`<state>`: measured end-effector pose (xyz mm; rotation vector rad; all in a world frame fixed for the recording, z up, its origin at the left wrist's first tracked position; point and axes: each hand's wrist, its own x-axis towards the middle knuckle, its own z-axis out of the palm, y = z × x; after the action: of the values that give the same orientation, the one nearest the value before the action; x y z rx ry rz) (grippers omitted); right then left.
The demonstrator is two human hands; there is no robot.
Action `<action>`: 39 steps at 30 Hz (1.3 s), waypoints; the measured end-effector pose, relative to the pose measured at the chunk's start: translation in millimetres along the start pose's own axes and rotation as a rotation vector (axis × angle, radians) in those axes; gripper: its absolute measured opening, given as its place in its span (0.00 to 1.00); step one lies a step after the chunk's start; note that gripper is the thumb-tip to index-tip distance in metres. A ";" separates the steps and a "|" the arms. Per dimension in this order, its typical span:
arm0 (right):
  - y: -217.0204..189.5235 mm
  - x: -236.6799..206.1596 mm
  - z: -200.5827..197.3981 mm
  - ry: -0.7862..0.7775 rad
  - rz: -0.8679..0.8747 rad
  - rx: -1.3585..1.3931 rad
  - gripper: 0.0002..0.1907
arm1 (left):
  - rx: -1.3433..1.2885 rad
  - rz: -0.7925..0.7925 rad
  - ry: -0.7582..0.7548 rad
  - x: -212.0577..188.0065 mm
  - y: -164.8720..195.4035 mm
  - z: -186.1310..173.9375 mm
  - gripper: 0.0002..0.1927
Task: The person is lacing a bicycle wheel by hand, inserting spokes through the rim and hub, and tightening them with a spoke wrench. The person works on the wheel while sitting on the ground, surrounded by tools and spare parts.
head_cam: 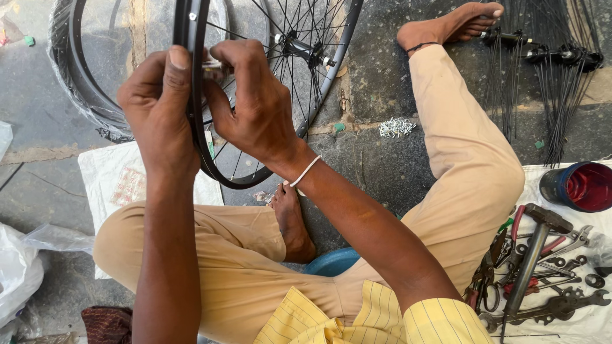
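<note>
A black spoked bicycle wheel (331, 60) stands upright in front of me, its rim running between my hands. My left hand (156, 108) grips the rim from the left, thumb on top. Reaching inside the rim, my right hand (255, 105) pinches a small silver spoke nipple against it. The hub (299, 46) with its spokes shows beyond my right hand. I sit on the ground with legs folded, in tan trousers.
Plastic-wrapped tyres (70, 70) lie at the back left. A pile of small silver nipples (396, 127) lies on the stone floor. Loose spokes and hubs (548, 70) are at the back right. A cloth on the right carries a hammer (535, 251), spanners, pliers and a red-lined tin (583, 186).
</note>
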<state>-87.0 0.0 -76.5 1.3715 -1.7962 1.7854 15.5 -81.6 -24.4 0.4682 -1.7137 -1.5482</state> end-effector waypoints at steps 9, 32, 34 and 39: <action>-1.5 6.8 -9.2 -0.028 0.135 0.282 0.11 | -0.144 -0.002 0.062 3.6 2.9 7.1 0.11; 170.5 -183.4 -88.9 -0.018 0.940 -0.539 0.07 | 0.322 0.042 -0.227 -18.7 23.1 61.8 0.24; 143.2 -142.7 -80.9 0.094 0.676 -0.079 0.05 | 0.320 0.009 -0.241 -19.5 25.8 58.7 0.23; 64.8 -58.7 -60.2 -0.107 1.186 0.341 0.08 | 0.149 -0.063 -0.291 -16.1 34.0 55.6 0.25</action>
<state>-130.0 65.0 -148.6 0.3776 -2.7552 2.6473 -7.8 -26.0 5.1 0.3887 -2.0642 -1.6019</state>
